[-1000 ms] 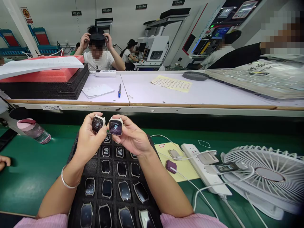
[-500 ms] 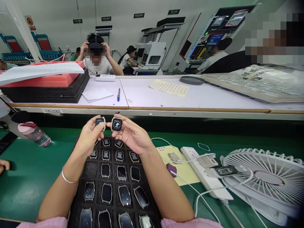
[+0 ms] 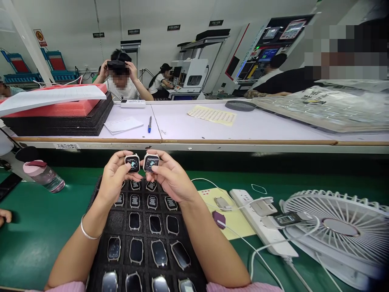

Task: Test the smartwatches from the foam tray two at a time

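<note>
Nearest, a black foam tray sits on a green tabletop, with rows of watches lying face up in its compartments; those in the nearer rows have dark screens, while the far rows show white text.

Over the tray's far end, the left hand has its fingers clamped on the edges of one watch, the left watch, thumb on its lit screen. The right hand grips the right watch in the same way, fingers closed around the case and thumb on the glass. The two watches are side by side, screens up, close together. A silver bangle circles the left wrist.

To the right of the tray are a yellow sheet bearing a purple block, a white power strip and a white fan. To the left lies a pink-lidded bottle, tilted; nearer, another person's hand shows at the edge.

Farther off, a white shelf carries stacked foam, a notepad and a blue pen. Beyond it, a person raises both hands to a black headset.
</note>
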`<move>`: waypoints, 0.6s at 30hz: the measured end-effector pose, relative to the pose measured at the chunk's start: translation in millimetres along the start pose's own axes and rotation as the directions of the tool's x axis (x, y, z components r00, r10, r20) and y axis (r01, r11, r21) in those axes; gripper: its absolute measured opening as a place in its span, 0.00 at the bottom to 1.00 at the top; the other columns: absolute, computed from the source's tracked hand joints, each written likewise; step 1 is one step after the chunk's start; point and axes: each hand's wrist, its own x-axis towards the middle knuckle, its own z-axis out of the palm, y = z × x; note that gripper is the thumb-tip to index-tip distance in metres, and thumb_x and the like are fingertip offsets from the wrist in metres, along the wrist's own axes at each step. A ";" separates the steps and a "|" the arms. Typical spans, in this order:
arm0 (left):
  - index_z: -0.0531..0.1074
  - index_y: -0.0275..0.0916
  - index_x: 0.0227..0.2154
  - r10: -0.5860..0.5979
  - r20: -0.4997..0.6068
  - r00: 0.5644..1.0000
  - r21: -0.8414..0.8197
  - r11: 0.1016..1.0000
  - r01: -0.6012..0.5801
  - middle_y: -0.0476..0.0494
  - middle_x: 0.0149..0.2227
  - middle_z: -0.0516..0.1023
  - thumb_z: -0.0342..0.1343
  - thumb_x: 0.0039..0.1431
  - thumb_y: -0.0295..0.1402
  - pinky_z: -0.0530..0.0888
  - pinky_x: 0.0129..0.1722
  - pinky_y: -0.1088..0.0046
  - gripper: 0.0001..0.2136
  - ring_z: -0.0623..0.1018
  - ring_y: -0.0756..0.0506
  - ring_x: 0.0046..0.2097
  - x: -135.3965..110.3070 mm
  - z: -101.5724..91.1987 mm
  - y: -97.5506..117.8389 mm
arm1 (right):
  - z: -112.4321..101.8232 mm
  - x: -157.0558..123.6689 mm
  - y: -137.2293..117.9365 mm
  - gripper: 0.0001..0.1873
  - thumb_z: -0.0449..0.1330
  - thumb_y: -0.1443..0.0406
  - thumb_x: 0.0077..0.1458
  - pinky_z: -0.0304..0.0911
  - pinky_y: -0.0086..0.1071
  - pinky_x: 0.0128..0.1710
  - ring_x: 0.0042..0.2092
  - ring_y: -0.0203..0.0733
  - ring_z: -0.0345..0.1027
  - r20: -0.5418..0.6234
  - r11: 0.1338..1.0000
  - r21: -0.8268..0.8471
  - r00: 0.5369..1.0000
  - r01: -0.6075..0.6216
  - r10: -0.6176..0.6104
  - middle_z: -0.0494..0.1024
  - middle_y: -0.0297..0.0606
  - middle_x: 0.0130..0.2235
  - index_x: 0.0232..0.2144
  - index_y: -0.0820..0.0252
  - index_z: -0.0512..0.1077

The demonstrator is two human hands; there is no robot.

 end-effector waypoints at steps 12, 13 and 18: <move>0.70 0.38 0.42 0.030 0.029 0.999 0.066 0.997 -0.032 0.50 0.36 0.80 0.62 0.49 0.29 0.84 0.27 0.74 0.16 0.83 0.49 0.25 -5.1 2.8 3.7 | -0.4 -2.0 2.2 0.21 0.67 0.66 0.52 0.65 0.31 0.31 0.29 0.32 0.72 0.000 0.990 -0.123 0.998 0.069 -0.069 0.78 0.33 0.37 0.49 0.56 0.70; 0.70 0.37 0.42 0.032 0.030 0.999 0.068 0.997 -0.034 0.50 0.36 0.80 0.62 0.49 0.29 0.83 0.27 0.74 0.16 0.83 0.49 0.25 -5.3 2.8 3.9 | -0.5 -2.2 2.5 0.21 0.67 0.66 0.53 0.65 0.31 0.31 0.29 0.32 0.71 0.001 0.989 -0.128 0.997 0.072 -0.073 0.77 0.32 0.37 0.49 0.56 0.70; 0.70 0.38 0.42 0.038 0.036 0.999 0.070 0.997 -0.041 0.51 0.36 0.79 0.62 0.50 0.29 0.84 0.27 0.74 0.16 0.83 0.49 0.25 -7.1 3.7 5.0 | -0.7 -2.7 3.1 0.19 0.67 0.63 0.56 0.64 0.29 0.30 0.28 0.31 0.71 0.014 0.985 -0.143 0.996 0.092 -0.091 0.77 0.32 0.37 0.50 0.56 0.70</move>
